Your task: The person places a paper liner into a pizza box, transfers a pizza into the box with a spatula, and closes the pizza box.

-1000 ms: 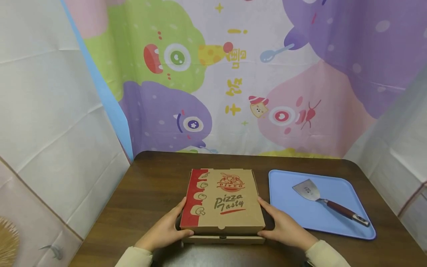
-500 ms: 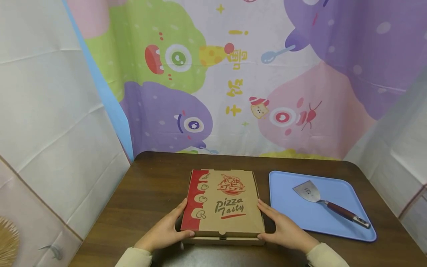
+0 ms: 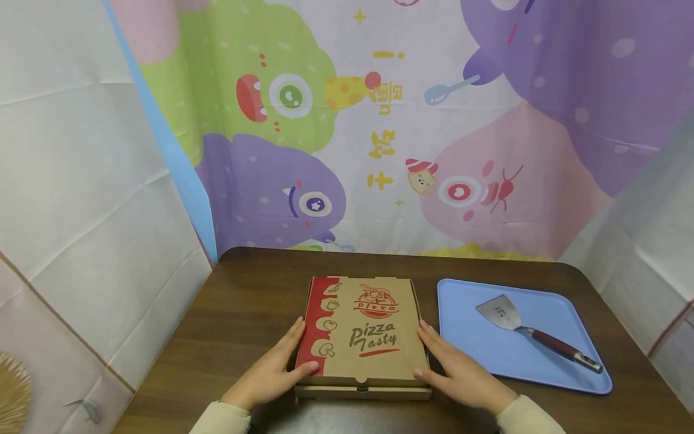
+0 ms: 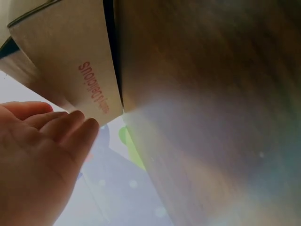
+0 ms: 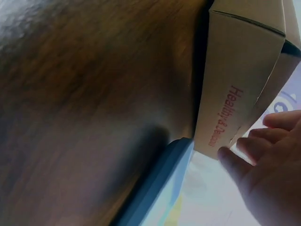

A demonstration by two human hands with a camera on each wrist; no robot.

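Note:
A cardboard pizza box [image 3: 374, 337] lies on the brown table, its lid down over the base and a thin gap showing along the front. Red band and "Pizza Tasty" print face up. My left hand [image 3: 271, 374] rests along the box's left side, fingers extended, thumb at the lid's front left corner. On the other side my right hand [image 3: 461, 371] lies the same way, thumb by the front right corner. In the wrist views, the left fingers [image 4: 84, 129] and right fingers [image 5: 230, 157] stay straight beside the printed side walls.
To the right, a blue tray [image 3: 466, 349] carries a pizza server [image 3: 501, 313] with a brown handle. The tray's left edge is close to my right fingers. A cartoon-printed curtain [image 3: 379, 229] hangs behind the table [image 3: 244, 289].
The lid's front edge has come down, narrowing the dark gap over the base. Both thumbs have lifted slightly from the front edge. Tray and server have stayed put.

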